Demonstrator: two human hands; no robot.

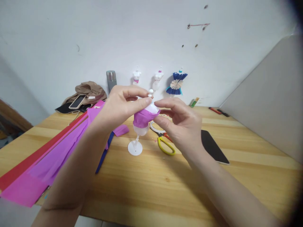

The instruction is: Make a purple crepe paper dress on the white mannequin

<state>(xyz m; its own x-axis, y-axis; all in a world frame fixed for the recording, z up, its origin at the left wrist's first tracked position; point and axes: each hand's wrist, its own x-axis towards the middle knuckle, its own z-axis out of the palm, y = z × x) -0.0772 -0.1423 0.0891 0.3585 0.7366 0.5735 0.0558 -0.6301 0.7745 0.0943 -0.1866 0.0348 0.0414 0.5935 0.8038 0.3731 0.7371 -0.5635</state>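
Observation:
A small white dress form (141, 130) on a round-based stand leans slightly to the right in the middle of the table. Purple crepe paper (143, 118) is wrapped around its torso. My left hand (126, 105) grips the neck and shoulder of the form between thumb and fingers. On the other side, my right hand (180, 121) pinches the upper right edge of the purple paper between thumb and fingertips. Part of the form's upper body is hidden behind my fingers.
Yellow-handled scissors (165, 146) lie beside the stand, near a dark tablet (213, 146). Long purple paper strips (63, 143) cover the left side. Behind stand a grey flask (111, 78), a phone (77, 101) on cloth, and a blue-dressed form (176, 83).

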